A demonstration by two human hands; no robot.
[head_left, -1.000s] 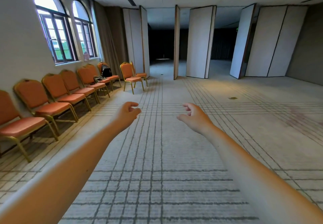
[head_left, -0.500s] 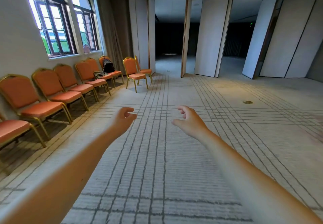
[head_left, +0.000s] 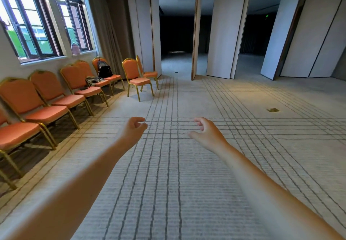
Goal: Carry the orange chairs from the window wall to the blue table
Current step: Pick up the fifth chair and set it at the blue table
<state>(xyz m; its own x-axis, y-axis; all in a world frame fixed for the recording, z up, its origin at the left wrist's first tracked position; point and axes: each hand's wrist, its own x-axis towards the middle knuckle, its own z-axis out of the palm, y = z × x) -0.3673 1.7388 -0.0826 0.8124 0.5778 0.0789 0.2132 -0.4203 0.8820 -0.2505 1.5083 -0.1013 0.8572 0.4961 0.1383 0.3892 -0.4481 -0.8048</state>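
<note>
1. Orange upholstery on gold-coloured frames: the orange chairs [head_left: 46, 88] stand in one row along the left wall, below the arched windows [head_left: 31, 24], backs to the wall, running from near left to far.
2. Two further chairs [head_left: 137, 74] of the same kind stand out on the carpet [head_left: 168, 183], apart from the far end of the row. The farther of the pair is seen edge-on.
3. A black backpack [head_left: 105, 70] sits upright on the farthest seat of the row. A grey cloth [head_left: 94, 80] lies on the seat just nearer.
4. A pink bottle [head_left: 75, 48] stands on the sill [head_left: 43, 60].
5. The left hand [head_left: 132, 130] reaches forward over the carpet, fingers loosely curled, thumb close to them. It holds nothing.
6. The right hand [head_left: 207, 134] reaches forward beside it, fingers loosely bent with a gap to the thumb. It holds nothing.
7. Both hands are well apart from every chair and touch none.
8. The carpet is pale with dark crossing lines. A small floor plate [head_left: 273, 110] lies at the right.
9. White partition panels [head_left: 226, 30] stand folded open at the far end, with a dark room beyond.
</note>
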